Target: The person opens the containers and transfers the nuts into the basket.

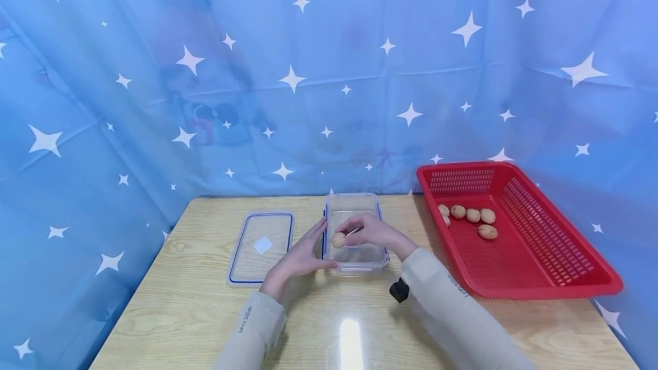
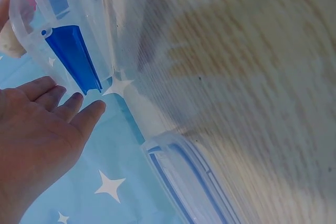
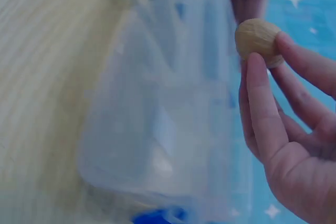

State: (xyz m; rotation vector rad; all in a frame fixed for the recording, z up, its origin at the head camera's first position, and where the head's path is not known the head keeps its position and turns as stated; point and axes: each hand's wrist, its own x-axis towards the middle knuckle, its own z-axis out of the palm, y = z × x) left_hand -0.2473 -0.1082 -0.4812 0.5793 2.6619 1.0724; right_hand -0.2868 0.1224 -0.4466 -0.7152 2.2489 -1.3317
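A walnut (image 3: 258,40) is pinched between the fingertips of my right hand (image 1: 371,229). In the head view that walnut hangs over the clear plastic container (image 1: 354,266), which has blue trim and stands near the table's back edge. My left hand (image 1: 302,256) lies along the container's left side, fingers straight and thumb at its front corner. In the left wrist view those extended fingers reach up beside a blue side clip (image 2: 73,59) of the container. The container's lid (image 1: 253,273), edged in blue with a white square on it, lies flat on the left.
On the right stands a red perforated basket (image 1: 519,244). Several walnuts (image 1: 473,215) sit in its left part. A small black object (image 1: 399,290) shows beside the right sleeve. A blue curtain (image 1: 329,73) with white stars hangs behind the wooden table (image 1: 180,307).
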